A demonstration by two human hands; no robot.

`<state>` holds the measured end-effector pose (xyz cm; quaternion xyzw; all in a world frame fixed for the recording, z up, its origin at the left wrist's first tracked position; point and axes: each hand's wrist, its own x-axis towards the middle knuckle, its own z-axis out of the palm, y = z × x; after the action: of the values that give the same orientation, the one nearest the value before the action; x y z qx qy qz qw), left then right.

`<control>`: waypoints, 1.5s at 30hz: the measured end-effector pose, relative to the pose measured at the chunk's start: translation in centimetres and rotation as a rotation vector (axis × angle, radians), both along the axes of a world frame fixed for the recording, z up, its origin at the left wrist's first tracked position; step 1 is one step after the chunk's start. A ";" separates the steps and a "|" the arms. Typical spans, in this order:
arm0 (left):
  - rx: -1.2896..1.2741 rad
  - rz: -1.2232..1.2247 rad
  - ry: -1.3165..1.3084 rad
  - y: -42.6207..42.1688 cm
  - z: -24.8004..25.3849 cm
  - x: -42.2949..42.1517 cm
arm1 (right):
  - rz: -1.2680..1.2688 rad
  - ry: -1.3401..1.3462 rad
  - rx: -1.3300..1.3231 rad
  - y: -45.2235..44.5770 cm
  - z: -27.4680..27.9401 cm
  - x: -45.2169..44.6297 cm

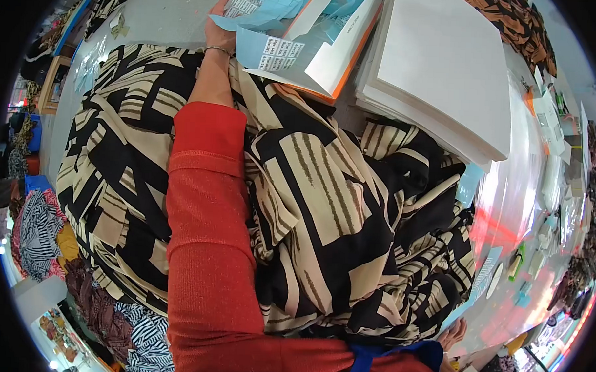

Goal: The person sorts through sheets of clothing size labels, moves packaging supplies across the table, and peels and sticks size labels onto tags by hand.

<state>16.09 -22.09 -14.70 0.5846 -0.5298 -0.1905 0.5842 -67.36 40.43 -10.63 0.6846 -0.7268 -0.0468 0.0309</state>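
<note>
My left hand is at the top, closed on the edge of a blue label sheet, its fingers partly hidden by the paper. The sheet lies against an open white and orange box with more blue label sheets inside. My left forearm, in a red sleeve, crosses a large heap of black and beige patterned fabric. At the lower right edge, my right hand is partly visible beside the fabric, its fingers apart and nothing seen in them.
A stack of white sheets or boards stands right of the box. Clear plastic lies on the grey table further right, near a green tool and small items. Zebra-striped and other fabric piles are beyond the left edge.
</note>
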 end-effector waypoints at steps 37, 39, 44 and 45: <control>-0.167 0.238 0.250 3.4 4.3 -3.4 | -0.014 -0.030 0.024 -0.5 0.6 0.8; -0.209 0.299 0.421 3.7 5.0 -3.4 | -0.016 -0.029 0.022 -0.4 0.5 0.7; -0.260 0.477 0.625 6.0 9.5 -3.0 | -0.030 -0.052 0.022 -0.6 0.6 1.0; -0.289 0.447 0.610 6.4 10.2 -1.9 | -0.035 -0.049 0.023 -0.6 0.7 1.0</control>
<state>14.18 -15.71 -4.50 0.5137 -0.2132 -0.1469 0.8179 -66.33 39.83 -9.98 0.6732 -0.7385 -0.0390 0.0042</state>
